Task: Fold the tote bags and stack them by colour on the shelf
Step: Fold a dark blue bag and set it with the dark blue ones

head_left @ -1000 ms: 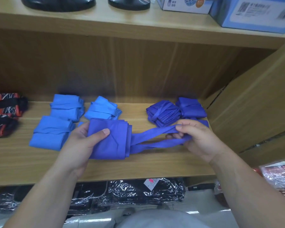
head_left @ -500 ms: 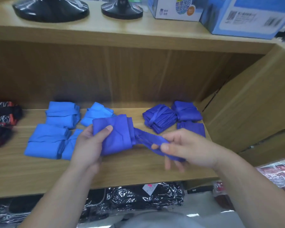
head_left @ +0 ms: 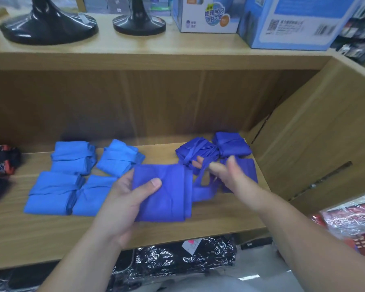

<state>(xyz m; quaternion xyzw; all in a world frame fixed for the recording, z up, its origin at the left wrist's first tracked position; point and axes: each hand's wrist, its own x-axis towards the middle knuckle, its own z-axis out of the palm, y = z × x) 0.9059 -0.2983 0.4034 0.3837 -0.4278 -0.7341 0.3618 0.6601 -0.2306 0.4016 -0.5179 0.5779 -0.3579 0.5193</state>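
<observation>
Bag (head_left: pixel 169 197) under left hand (head_left: pixel 124 199) thumb; straps (head_left: pixel 200 193) seemingly round right hand (head_left: pixel 226 175).

1. Shelf (head_left: pixel 40 234) bay: walled by back panel (head_left: pixel 135 102) and right side panel (head_left: pixel 303 157), roofed by upper shelf board (head_left: pixel 135 60). Open at the front.
2. Far left: red-and-black patterned bags (head_left: pixel 0 163). A bare strip of wood separates them from the light blue folded bags (head_left: pixel 72 159).
3. Light blue folded bags: four, in two close rows, no passage between.
4. Rear centre: bare gap up to the dark blue folded bags (head_left: pixel 198 150), which fill the rear right corner.
5. Front edge: bare wood at left. The middle is blocked by the left hand (head_left: pixel 122 197) gripping the dark blue tote bag (head_left: pixel 162 192) and the right hand (head_left: pixel 226 173), blurred, in its straps.
</observation>
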